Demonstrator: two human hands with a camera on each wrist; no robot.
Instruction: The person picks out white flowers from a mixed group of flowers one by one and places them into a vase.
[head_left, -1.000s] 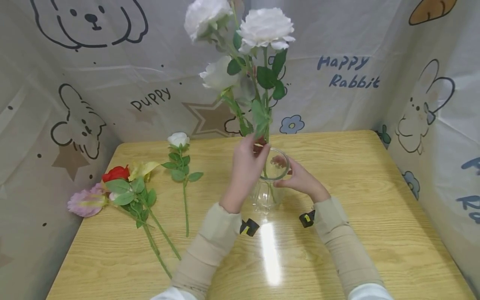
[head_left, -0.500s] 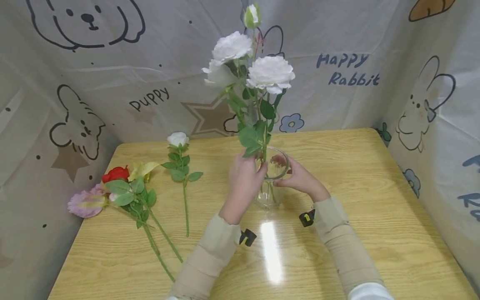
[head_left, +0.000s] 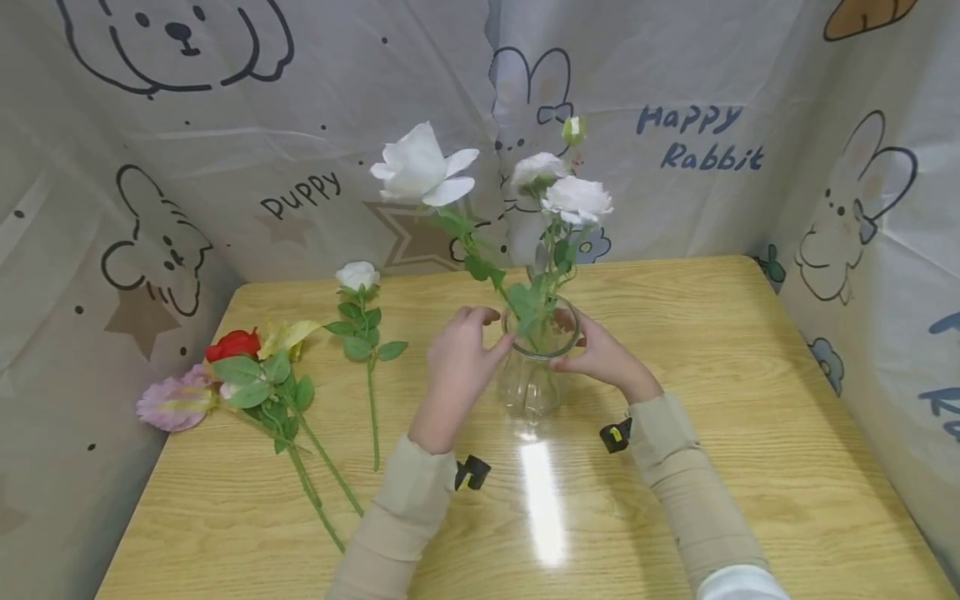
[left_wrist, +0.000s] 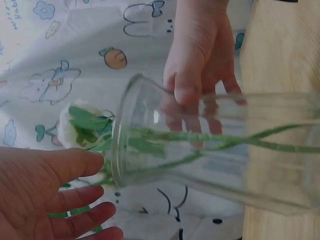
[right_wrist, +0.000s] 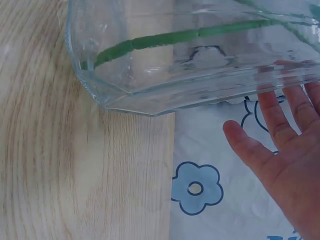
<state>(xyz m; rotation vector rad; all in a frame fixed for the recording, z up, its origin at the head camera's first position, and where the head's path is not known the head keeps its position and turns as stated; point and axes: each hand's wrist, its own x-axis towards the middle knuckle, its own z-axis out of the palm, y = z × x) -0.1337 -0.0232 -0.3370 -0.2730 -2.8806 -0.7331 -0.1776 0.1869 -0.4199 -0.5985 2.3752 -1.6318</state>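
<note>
A clear glass vase (head_left: 531,392) stands on the table, its round rim toward me. White artificial flowers (head_left: 577,200) lean out of it, their green stems (left_wrist: 200,137) crossing inside the glass. One large white rose (head_left: 420,167) tilts to the left; the others and a small bud lean right. My right hand (head_left: 606,360) holds the vase's neck from the right, fingers behind the glass and thumb in front. Beside the rim on the left, my left hand (head_left: 461,354) has its fingers spread and nothing in them; its thumb is right at the rim.
On the table's left lie a white rose (head_left: 357,277), a red flower (head_left: 234,344), a yellow flower (head_left: 288,340) and a pink-purple flower (head_left: 176,402) with long stems. Printed cloth (head_left: 285,142) walls the table's back and sides.
The white flowers have sunk lower into the vase and spread apart, the large rose tipping left. My left hand has let go of the stems and moved left. The right hand has stayed in place.
</note>
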